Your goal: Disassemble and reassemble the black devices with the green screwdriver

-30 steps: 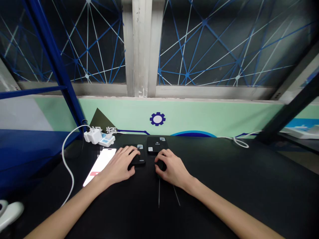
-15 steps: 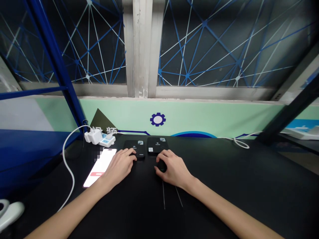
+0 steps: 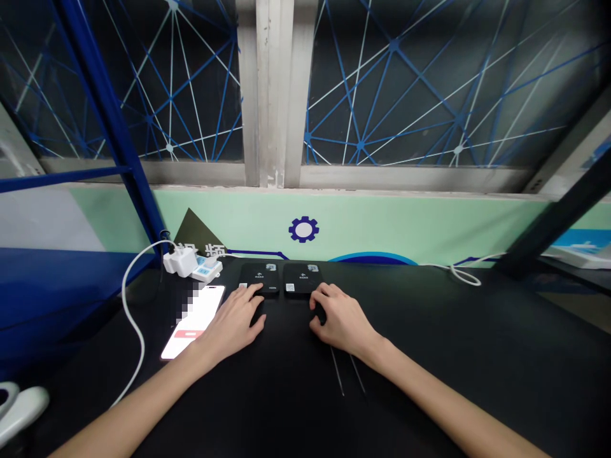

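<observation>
My left hand (image 3: pixel 238 321) rests with its fingers spread, fingertips at the front edge of a flat black set-top box (image 3: pixel 260 275) and thumb held apart. A second, similar set-top box (image 3: pixel 303 278) sits right beside the first, in line with it. My right hand (image 3: pixel 342 318) is closed, fingers curled round a dark object whose body is mostly hidden. From under that hand, two thin metal rods (image 3: pixel 337 375) stick out towards me, slightly apart. My right fingertips are close to the front right corner of the second box; contact is unclear.
A phone (image 3: pixel 191 337) with a lit screen lies beside my left wrist. Behind it are a white plug (image 3: pixel 180 261) and power strip (image 3: pixel 206 270), with a white cable (image 3: pixel 126 299) looping forward. At far left is a white object (image 3: pixel 21 410). Another cable (image 3: pixel 465 277) lies back right.
The left box has shifted slightly backwards into line with the other, and my left thumb has spread away. My right hand has moved right with the dark object and its rods.
</observation>
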`<state>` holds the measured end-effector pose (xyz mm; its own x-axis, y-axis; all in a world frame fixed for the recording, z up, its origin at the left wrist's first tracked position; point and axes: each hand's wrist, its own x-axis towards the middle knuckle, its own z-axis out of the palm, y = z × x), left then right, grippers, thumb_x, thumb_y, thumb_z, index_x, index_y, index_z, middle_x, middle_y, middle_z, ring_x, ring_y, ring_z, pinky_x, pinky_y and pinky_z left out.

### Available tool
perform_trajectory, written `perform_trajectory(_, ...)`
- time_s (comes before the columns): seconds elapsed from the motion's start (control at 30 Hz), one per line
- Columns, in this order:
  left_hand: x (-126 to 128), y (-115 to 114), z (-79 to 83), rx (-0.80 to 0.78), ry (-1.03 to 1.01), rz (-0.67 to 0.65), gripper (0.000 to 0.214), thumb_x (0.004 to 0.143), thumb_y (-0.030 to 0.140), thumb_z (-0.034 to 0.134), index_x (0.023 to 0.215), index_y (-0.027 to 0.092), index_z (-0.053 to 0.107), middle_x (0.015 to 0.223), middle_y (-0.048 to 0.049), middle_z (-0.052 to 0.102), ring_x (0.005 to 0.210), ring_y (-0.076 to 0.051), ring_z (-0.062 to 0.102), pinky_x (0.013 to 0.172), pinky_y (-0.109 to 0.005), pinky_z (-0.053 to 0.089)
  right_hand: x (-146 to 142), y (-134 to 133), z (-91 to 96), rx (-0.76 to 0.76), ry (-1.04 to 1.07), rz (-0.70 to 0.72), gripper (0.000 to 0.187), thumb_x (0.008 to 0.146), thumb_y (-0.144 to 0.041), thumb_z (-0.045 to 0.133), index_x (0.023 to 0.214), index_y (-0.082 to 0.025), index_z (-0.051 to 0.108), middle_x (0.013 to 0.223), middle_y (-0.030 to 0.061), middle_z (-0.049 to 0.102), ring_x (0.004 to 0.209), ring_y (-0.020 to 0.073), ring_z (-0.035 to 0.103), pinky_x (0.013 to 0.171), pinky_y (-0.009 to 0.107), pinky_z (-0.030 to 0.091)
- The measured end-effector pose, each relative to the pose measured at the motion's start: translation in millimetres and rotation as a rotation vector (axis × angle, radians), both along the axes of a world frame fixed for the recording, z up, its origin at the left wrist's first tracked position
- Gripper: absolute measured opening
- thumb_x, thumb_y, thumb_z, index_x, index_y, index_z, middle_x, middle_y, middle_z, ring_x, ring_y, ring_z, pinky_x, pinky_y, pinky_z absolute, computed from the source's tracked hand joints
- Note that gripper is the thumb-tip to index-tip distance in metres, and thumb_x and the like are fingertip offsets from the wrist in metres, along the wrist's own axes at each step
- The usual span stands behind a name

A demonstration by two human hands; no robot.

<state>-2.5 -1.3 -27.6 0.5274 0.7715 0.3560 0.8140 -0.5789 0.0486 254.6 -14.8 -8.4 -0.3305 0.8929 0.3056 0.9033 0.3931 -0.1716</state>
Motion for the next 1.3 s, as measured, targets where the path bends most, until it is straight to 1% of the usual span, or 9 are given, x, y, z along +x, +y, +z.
perform_trajectory(0.13,0.1,0.3,0.8,-0.006,-0.01,-0.006,0.031,0.095,0.028,0.051,0.118,0.015,0.064,0.144,-0.0134,0.054,0.13,-0.031,0.054,0.116,-0.053,0.037,4.8,0.5,3.1,-0.006,-0.068,-0.047,0.01,0.071,-0.017,0.058,0.081,-0.02,0.059,0.091,0.0052,0.06,0.087,0.0218,0.057,0.06,0.029,0.033)
perform_trajectory(0.3,-0.1,0.0,0.4,-0.016,-0.02,0.0,0.03,0.095,0.029,0.051,0.119,0.015,0.063,0.143,-0.013,0.054,0.13,-0.032,0.054,0.115,-0.053,0.038,7.7,0.1,6.7,-0.042,-0.161,-0.127,0.009,0.069,-0.015,0.058,0.077,-0.019,0.058,0.092,0.0075,0.059,0.086,0.0228,0.058,0.056,0.029,0.03)
perform_trajectory(0.43,-1.7,0.7,-2.0,-0.021,-0.057,-0.008,0.03,0.094,0.029,0.052,0.119,0.017,0.063,0.144,-0.0115,0.053,0.13,-0.033,0.054,0.112,-0.055,0.041,11.4,1.6,8.7,-0.073,-0.206,-0.167,0.009,0.071,-0.016,0.058,0.079,-0.019,0.059,0.094,0.0086,0.06,0.087,0.0239,0.06,0.056,0.029,0.03)
perform_trajectory(0.57,-3.1,2.2,-4.6,-0.019,-0.065,-0.015,0.031,0.094,0.03,0.053,0.12,0.017,0.062,0.145,-0.0115,0.053,0.13,-0.034,0.053,0.111,-0.056,0.041,14.9,2.8,11.9,-0.104,-0.221,-0.194,0.008,0.074,-0.019,0.057,0.082,-0.019,0.06,0.095,0.0081,0.061,0.088,0.0247,0.061,0.056,0.03,0.031)
perform_trajectory(0.7,-2.6,2.2,-3.6,-0.017,-0.068,-0.018,0.028,0.094,0.029,0.054,0.119,0.019,0.061,0.144,-0.0108,0.053,0.13,-0.033,0.053,0.111,-0.055,0.041,15.4,3.0,15.6,-0.115,-0.237,-0.201,0.013,0.076,-0.021,0.058,0.088,-0.019,0.06,0.097,0.0083,0.062,0.088,0.0251,0.062,0.058,0.03,0.033)
perform_trajectory(0.83,-1.1,0.5,1.6,-0.053,-0.042,-0.016,0.024,0.094,0.028,0.054,0.115,0.019,0.059,0.143,-0.0111,0.053,0.13,-0.032,0.053,0.112,-0.054,0.039,14.4,2.8,17.2,-0.11,-0.258,-0.214,0.018,0.078,-0.024,0.058,0.095,-0.018,0.058,0.1,0.0099,0.063,0.089,0.0257,0.063,0.059,0.03,0.035)
perform_trajectory(0.97,-0.1,-0.8,5.3,-0.052,-0.05,-0.013,0.024,0.092,0.026,0.054,0.115,0.02,0.057,0.138,-0.011,0.056,0.127,-0.032,0.055,0.109,-0.053,0.042,14.7,3.1,16.5,-0.09,-0.269,-0.229,0.021,0.08,-0.028,0.057,0.098,-0.017,0.058,0.1,0.0104,0.065,0.089,0.0265,0.064,0.059,0.031,0.035)
perform_trajectory(1.3,0.3,-3.0,6.6,-0.028,-0.055,-0.011,0.026,0.093,0.027,0.051,0.117,0.019,0.056,0.135,-0.0112,0.057,0.124,-0.031,0.056,0.106,-0.051,0.045,16.6,5.1,10.9,-0.037,-0.26,-0.247,0.019,0.084,-0.032,0.056,0.096,-0.018,0.056,0.097,0.0091,0.064,0.086,0.0261,0.065,0.058,0.031,0.035)
